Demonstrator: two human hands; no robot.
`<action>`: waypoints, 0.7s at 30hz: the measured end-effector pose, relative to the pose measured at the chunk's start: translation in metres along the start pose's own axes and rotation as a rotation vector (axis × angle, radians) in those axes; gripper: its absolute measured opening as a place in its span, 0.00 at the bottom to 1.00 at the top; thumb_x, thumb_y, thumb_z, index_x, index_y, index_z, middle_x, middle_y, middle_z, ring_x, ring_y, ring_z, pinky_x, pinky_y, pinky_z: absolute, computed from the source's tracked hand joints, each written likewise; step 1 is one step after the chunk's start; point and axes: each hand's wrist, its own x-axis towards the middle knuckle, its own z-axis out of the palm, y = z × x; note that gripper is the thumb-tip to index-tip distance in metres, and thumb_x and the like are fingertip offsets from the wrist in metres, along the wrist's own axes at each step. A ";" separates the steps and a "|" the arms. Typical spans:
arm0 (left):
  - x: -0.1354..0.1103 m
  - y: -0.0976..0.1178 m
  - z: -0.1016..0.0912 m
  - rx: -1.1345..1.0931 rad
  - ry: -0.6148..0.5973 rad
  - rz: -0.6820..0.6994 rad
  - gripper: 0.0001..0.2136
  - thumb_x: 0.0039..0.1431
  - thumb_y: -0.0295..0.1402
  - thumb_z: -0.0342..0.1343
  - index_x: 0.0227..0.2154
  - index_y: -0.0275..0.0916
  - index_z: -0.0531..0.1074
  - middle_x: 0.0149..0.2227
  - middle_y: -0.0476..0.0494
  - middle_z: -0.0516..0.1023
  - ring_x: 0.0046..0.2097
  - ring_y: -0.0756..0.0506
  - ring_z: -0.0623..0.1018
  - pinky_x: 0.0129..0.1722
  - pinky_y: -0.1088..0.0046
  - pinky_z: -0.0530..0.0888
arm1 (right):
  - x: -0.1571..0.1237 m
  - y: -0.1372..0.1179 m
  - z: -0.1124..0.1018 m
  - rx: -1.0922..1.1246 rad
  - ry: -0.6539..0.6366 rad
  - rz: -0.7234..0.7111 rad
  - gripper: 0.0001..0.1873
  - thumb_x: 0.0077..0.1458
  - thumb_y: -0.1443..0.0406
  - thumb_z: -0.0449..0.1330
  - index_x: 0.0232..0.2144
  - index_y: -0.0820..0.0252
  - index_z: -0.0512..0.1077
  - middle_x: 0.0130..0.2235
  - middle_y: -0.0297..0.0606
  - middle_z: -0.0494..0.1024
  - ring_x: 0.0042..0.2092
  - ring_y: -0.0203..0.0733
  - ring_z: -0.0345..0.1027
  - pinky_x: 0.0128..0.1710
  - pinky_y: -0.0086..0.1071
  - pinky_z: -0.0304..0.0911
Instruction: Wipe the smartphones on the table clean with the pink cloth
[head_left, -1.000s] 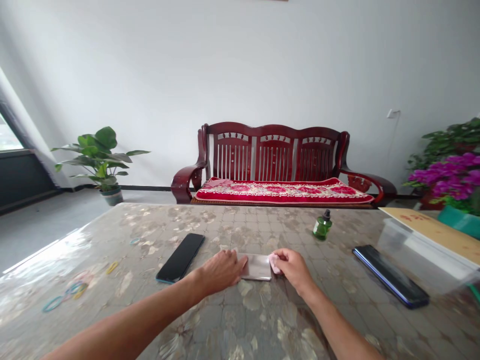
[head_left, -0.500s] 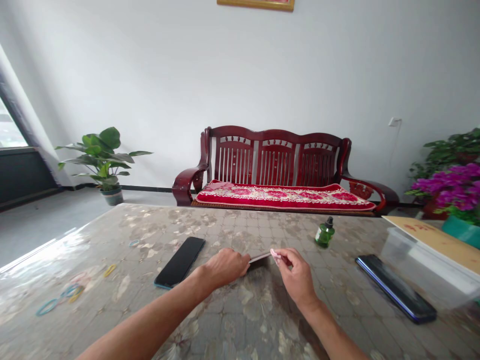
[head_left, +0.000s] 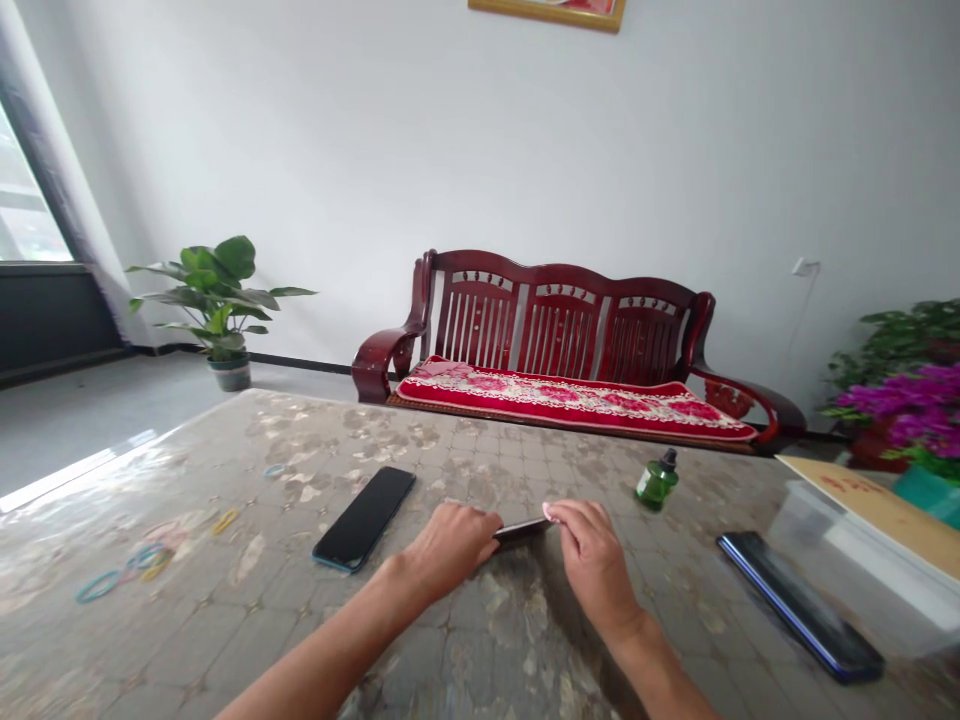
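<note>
My left hand (head_left: pixel 454 543) grips the near-left end of a thin, flat phone-like slab (head_left: pixel 523 529), which I see almost edge-on above the table. At its other end, the closed fingers of my right hand (head_left: pixel 594 556) pinch a small pale-pink wad (head_left: pixel 550 512), perhaps tissue or cloth, against the slab's edge. Most of the wad is hidden by those fingers. A black-screened phone (head_left: pixel 365 519) lies flat on the table to the left of my left hand. Beyond my right hand stands a small green bottle (head_left: pixel 656 483) with a black cap.
Several coloured rubber bands (head_left: pixel 98 586) lie at the left of the patterned table (head_left: pixel 300 640). On the right are a dark blue-edged phone (head_left: pixel 801 606) and a clear plastic box (head_left: pixel 862 570) with cardboard (head_left: pixel 862 500) on top. A red wooden bench (head_left: pixel 562 320) stands behind.
The view has tilted slightly. The slab has turned so its upper face shows dark instead of a pale edge. My right fingers have closed further over the pink wad.
</note>
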 end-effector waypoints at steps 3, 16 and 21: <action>-0.002 -0.003 0.002 -0.078 0.032 -0.051 0.08 0.65 0.34 0.52 0.35 0.40 0.75 0.34 0.43 0.81 0.38 0.42 0.81 0.35 0.73 0.73 | -0.001 -0.004 0.003 -0.005 -0.038 -0.035 0.15 0.63 0.72 0.49 0.42 0.55 0.74 0.40 0.39 0.78 0.43 0.42 0.69 0.44 0.39 0.68; 0.000 -0.001 0.010 -0.122 0.174 -0.088 0.08 0.65 0.34 0.54 0.33 0.39 0.77 0.36 0.42 0.77 0.41 0.42 0.76 0.41 0.71 0.70 | 0.012 -0.035 0.011 0.068 -0.224 -0.098 0.16 0.61 0.74 0.50 0.41 0.54 0.73 0.40 0.37 0.78 0.43 0.41 0.69 0.43 0.36 0.68; -0.002 0.000 0.007 -0.137 0.179 -0.115 0.06 0.62 0.34 0.57 0.32 0.40 0.76 0.35 0.44 0.77 0.40 0.42 0.76 0.39 0.70 0.70 | 0.017 -0.018 0.006 -0.003 -0.206 -0.047 0.15 0.61 0.74 0.50 0.39 0.55 0.73 0.37 0.38 0.77 0.41 0.43 0.68 0.41 0.37 0.66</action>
